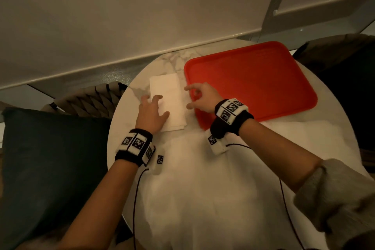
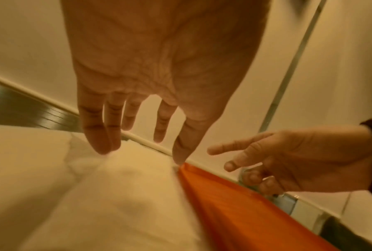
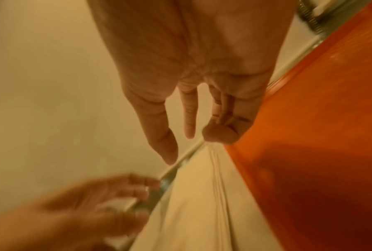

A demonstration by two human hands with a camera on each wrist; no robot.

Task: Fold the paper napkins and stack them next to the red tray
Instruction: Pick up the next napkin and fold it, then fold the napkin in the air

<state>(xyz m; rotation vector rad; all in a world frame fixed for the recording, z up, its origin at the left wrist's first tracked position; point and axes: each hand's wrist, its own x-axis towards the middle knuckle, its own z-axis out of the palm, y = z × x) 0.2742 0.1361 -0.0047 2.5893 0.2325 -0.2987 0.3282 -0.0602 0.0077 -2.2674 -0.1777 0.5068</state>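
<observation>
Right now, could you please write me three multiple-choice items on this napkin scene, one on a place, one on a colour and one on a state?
1. Where do the folded napkins lie?
A. on the table, left of the tray
B. inside the tray
C. on the dark cushion

2. What colour is the tray?
A. blue
B. red
C. green

3. What is the right hand doing?
A. gripping the tray's rim
B. pinching a napkin
C. holding nothing, fingers loose

Answers:
1 A: the head view shows the white stack on the marble table, beside the tray's left edge.
2 B: the tray is plainly red in every view.
3 C: the left wrist view shows its fingers spread and empty, above the tray's edge; the left hand rests on the napkins.
</observation>
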